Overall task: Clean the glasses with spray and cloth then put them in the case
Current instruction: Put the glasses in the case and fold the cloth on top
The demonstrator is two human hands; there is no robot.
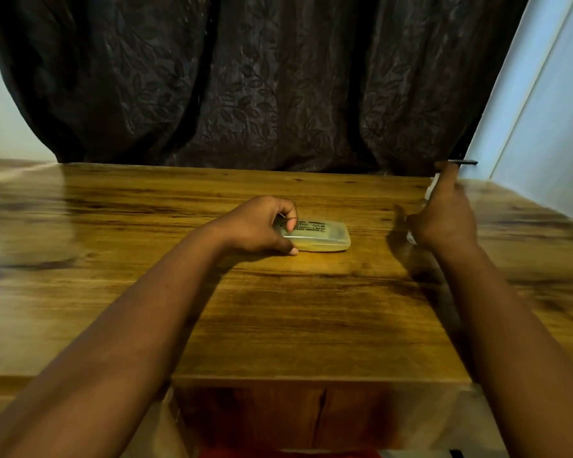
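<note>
A translucent yellowish glasses case (325, 238) with black print on its lid lies shut at the middle of the wooden table (278, 309). My left hand (258, 226) grips the case's left end, fingers curled over the lid and thumb at the front edge. My right hand (444, 213) is raised above the table's right side, motion-blurred, closed around a slim white thing that looks like the spray bottle (431, 188). A thin dark piece (465, 162) juts right from its top, by my forefinger. I see no glasses or cloth in the open.
A dark leaf-patterned curtain (245, 77) hangs right behind the table's far edge. A pale wall or door panel (543, 127) stands close on the right. The table's near edge (311, 380) runs below my forearms.
</note>
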